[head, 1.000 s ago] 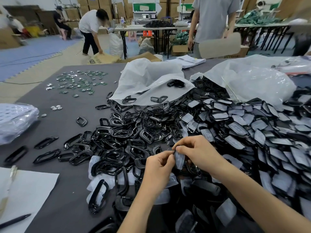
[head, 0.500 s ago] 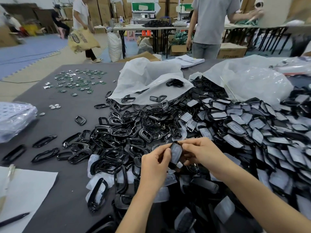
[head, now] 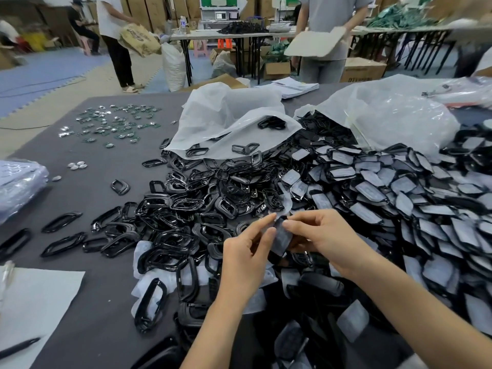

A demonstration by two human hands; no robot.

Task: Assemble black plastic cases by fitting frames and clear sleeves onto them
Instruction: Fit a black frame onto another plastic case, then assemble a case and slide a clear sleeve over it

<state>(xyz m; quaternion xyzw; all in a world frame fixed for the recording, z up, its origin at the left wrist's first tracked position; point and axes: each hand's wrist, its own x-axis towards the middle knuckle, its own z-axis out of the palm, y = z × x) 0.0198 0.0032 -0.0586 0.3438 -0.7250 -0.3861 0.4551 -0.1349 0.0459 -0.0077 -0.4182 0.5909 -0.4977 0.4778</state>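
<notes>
Left grip [head: 247, 251] and right grip [head: 319, 235] both pinch the black case [head: 282, 239], held between them.

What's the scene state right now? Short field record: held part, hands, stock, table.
held item: small black plastic case with a greyish clear sleeve over its face, held above the heaps
left hand: pinches the case's left edge
right hand: pinches its top from the right
frames: heap of glossy black plastic frames, left of the hands
sleeved stock: heap of black cases in clear sleeves, right
bags: open white plastic bags behind the heaps
other: white paper sheet and black pen, near-left on the grey table
</notes>
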